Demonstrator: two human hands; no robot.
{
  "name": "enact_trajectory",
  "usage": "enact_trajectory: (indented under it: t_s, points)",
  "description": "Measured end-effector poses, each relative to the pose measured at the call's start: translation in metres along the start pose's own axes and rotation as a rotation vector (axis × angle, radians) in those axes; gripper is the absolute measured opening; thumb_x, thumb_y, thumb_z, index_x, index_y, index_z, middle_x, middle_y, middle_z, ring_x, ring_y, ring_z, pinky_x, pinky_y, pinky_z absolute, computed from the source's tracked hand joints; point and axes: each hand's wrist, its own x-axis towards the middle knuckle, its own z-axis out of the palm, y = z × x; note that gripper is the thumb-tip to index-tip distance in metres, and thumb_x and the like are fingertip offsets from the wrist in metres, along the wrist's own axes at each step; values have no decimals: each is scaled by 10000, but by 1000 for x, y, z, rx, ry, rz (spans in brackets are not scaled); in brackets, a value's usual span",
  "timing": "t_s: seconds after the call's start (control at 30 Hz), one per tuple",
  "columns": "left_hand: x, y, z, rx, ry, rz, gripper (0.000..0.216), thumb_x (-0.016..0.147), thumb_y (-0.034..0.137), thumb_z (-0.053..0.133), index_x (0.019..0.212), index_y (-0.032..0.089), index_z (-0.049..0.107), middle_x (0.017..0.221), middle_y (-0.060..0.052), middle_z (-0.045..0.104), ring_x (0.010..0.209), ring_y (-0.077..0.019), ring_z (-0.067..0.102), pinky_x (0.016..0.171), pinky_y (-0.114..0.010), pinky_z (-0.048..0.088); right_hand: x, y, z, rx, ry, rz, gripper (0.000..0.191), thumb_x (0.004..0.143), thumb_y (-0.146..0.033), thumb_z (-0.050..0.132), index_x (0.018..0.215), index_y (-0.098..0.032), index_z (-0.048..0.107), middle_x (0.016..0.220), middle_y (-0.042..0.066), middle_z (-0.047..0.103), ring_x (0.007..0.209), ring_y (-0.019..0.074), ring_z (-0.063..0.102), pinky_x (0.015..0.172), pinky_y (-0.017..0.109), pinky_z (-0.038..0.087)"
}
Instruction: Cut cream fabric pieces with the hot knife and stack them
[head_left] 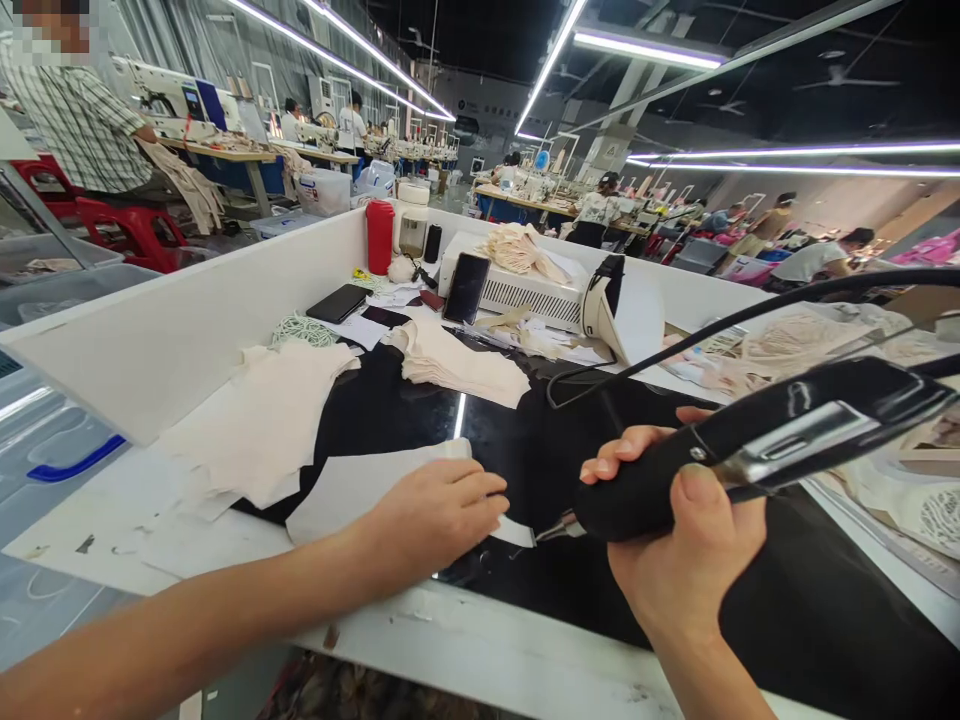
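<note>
My right hand is wrapped round a black corded hand tool with a narrow metal tip. The tip points left and meets the edge of a thin white piece, paper or fabric, that lies on the black work surface. On that piece sits my left hand, its fingers curled and pressed together at the right end; what the fingertips do underneath is hidden. Beyond it lies a stack of cream fabric pieces. A larger cream stack spreads to the left of my left hand.
White boards wall the table. Along the back stand a red bottle, a phone, a white vented box and a lamp-like white shade. The tool's black cable loops across the right. People work at sewing machines beyond.
</note>
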Motion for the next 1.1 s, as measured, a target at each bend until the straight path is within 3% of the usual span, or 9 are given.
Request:
enact_trajectory:
  t_s: [0.1,0.23,0.47,1.1]
  points:
    - [3,10,0,-96,-77,63,149,1089,261,642,1189,156,676,1175,-60,740,1090,-193,678,988,-338,558,-2,-1,-1,13,9,13,435,766,-423,887,1108,-273,664,742,-42,703,560,161,636,510,299,586]
    - [6,16,3,-111,-140,58,318,1006,343,783,1233,157,662,1126,-46,710,1050,-215,670,964,-363,554,-5,0,-2,16,6,10,440,767,-438,900,1100,-270,667,741,-39,708,559,159,641,512,299,586]
    - [1,18,11,-74,-154,23,196,1061,354,699,1135,173,684,1029,-44,685,993,-216,661,906,-350,546,-6,2,0,7,13,10,464,756,-453,901,1104,-265,660,736,-41,708,556,160,640,517,304,588]
    - [0,20,10,-63,-134,7,183,1048,350,723,1066,174,674,1001,-28,679,959,-199,658,862,-345,540,2,12,3,-13,27,-27,436,773,-425,872,1107,-260,644,723,-49,700,542,158,637,506,304,583]
